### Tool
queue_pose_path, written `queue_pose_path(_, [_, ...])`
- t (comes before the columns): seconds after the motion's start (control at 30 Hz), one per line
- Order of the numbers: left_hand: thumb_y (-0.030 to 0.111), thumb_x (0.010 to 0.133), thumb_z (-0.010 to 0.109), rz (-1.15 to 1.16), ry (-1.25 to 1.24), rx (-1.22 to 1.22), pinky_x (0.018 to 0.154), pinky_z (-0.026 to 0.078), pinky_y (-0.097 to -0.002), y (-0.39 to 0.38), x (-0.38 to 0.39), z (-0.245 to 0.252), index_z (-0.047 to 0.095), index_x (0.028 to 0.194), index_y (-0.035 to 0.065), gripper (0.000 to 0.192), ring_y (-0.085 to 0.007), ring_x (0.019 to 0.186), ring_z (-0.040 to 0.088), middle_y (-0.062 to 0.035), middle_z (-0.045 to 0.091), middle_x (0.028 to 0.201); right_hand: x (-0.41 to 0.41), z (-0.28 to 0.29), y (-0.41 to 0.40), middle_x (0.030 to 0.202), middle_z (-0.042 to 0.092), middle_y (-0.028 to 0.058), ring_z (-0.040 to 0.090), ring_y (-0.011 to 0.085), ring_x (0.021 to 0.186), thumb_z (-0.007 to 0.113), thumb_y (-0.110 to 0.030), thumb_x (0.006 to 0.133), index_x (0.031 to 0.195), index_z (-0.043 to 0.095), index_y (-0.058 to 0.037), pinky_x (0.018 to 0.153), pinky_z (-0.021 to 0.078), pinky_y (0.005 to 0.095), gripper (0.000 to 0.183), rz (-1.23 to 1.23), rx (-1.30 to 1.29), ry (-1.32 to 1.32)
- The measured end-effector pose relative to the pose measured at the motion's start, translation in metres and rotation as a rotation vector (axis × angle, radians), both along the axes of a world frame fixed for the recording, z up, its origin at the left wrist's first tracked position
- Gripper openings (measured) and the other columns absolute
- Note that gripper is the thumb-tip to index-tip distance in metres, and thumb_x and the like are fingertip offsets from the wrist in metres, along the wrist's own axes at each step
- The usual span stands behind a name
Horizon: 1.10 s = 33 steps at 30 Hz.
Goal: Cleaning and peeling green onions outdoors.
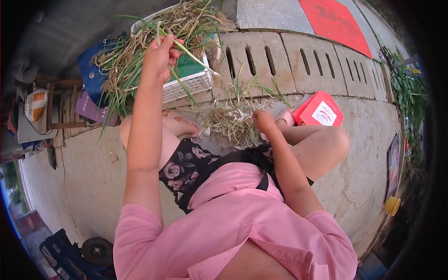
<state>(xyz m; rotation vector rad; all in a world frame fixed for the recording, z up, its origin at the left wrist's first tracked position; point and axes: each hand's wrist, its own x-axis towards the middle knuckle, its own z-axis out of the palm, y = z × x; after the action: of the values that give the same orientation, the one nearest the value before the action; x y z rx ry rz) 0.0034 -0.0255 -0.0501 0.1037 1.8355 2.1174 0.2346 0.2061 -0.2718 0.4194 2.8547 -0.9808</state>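
Observation:
My left hand (161, 56) is raised at the near side of a white plastic crate (189, 85), pinching a scallion between thumb and fingers. Its pale, peeled stalk (196, 58) slants down to the right, ending in a white root tip. A heap of scallions with dry, brown outer leaves (129, 70) covers much of the crate and hangs over its left side. My right hand (264, 120) is curled low beside a pile of stripped leaves and skins (231, 122) on the ground between my feet. Whether anything is inside its fingers is hidden.
A red paper bag (323, 108) stands beside my right foot. Slotted concrete drain covers (255, 59) run beyond the pile, with loose green leaves (266, 89) on their edge. A blue sheet (92, 66) and a wooden frame (66, 124) are at the left.

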Motion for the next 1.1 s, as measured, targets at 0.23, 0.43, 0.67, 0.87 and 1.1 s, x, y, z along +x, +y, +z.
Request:
queue_pose_path(0.23, [0.022, 0.089, 0.049, -0.164, -0.047, 0.019, 0.038, 0.028, -0.0165, 0.014, 0.016, -0.009, 0.048, 0.087, 0.0054, 0.017, -0.0037, 0.052, 0.045, -0.0083, 0.06, 0.086, -0.051, 0.121, -0.038, 0.1, 0.057, 0.0178, 0.057, 0.0317, 0.086, 0.06, -0.019, 0.078, 0.105, 0.057, -0.0058, 0.074, 0.0451, 0.0351, 0.03, -0.042, -0.381, 0.284])
queue_pose_path(0.43, [0.025, 0.089, 0.051, -0.161, -0.076, -0.076, 0.04, 0.027, -0.0162, 0.03, 0.031, -0.01, 0.053, 0.096, 0.0059, 0.021, -0.0037, 0.053, 0.045, -0.003, 0.059, 0.084, -0.075, 0.144, -0.061, 0.078, 0.057, 0.0168, 0.055, 0.0342, 0.066, 0.059, -0.018, 0.079, 0.086, 0.059, -0.0015, 0.061, 0.0433, 0.0389, 0.018, 0.124, -0.42, 0.314])
queue_pose_path(0.67, [0.034, 0.084, 0.057, -0.412, -0.07, -0.252, 0.042, 0.03, -0.0164, 0.042, 0.049, -0.026, 0.06, 0.089, 0.0073, 0.027, -0.0025, 0.049, 0.043, 0.0041, 0.055, 0.071, -0.081, 0.149, -0.064, 0.077, 0.058, 0.009, 0.055, 0.0154, 0.051, 0.061, -0.019, 0.08, 0.091, 0.061, -0.0031, 0.049, 0.0428, 0.0275, 0.019, 0.049, -0.272, 0.468])
queue_pose_path(0.87, [0.033, 0.084, 0.057, -0.346, -0.127, -0.153, 0.041, 0.029, -0.0158, 0.038, 0.038, -0.024, 0.059, 0.087, 0.006, 0.028, -0.0022, 0.049, 0.045, 0.0022, 0.055, 0.071, -0.076, 0.165, -0.063, 0.076, 0.058, 0.0093, 0.056, 0.021, 0.06, 0.064, -0.017, 0.076, 0.086, 0.062, -0.0035, 0.055, 0.0434, 0.0308, 0.017, 0.019, -0.338, 0.452])
queue_pose_path(1.1, [0.031, 0.087, 0.054, -0.299, -0.143, -0.121, 0.041, 0.029, -0.0154, 0.038, 0.038, -0.026, 0.057, 0.09, 0.0047, 0.027, -0.002, 0.051, 0.046, 0.0003, 0.056, 0.077, -0.076, 0.149, -0.064, 0.068, 0.056, 0.0119, 0.056, 0.0286, 0.062, 0.063, -0.014, 0.075, 0.079, 0.059, -0.0035, 0.054, 0.0426, 0.0352, 0.012, -0.014, -0.35, 0.545])
